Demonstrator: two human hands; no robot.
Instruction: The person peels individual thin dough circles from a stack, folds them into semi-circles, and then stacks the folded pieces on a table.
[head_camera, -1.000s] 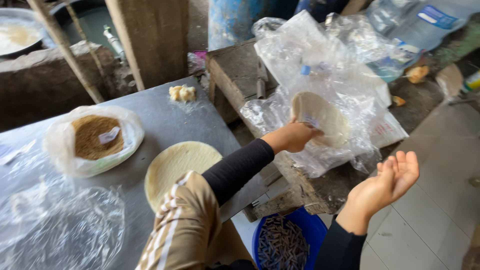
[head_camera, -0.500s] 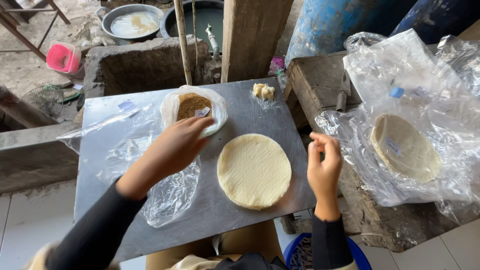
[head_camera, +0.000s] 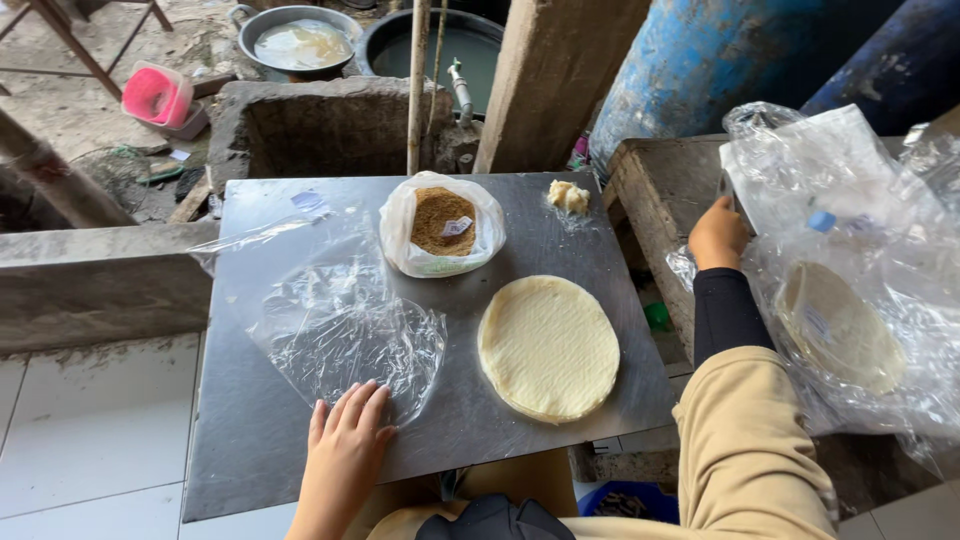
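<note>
Left hand (head_camera: 345, 440) lies flat, fingers spread, pressing the near edge of a clear plastic sheet (head_camera: 330, 320) onto the steel tabletop (head_camera: 250, 450). Right hand (head_camera: 718, 232) reaches to the side bench (head_camera: 665, 185) and touches the crumpled plastic bags (head_camera: 850, 200); whether its fingers close on anything cannot be told. A stack of round, pale flatbreads (head_camera: 548, 346) rests on the tabletop just beside the sheet, with a bag of brown crumbs (head_camera: 442, 222) behind it and a small dough lump (head_camera: 568, 195) at the far corner. Risks, as judged: the flatbread stack sits near the table's right edge, and the returning forearm could nudge it off; the light sheet could crease or lift if the pressing hand lets go.
</note>
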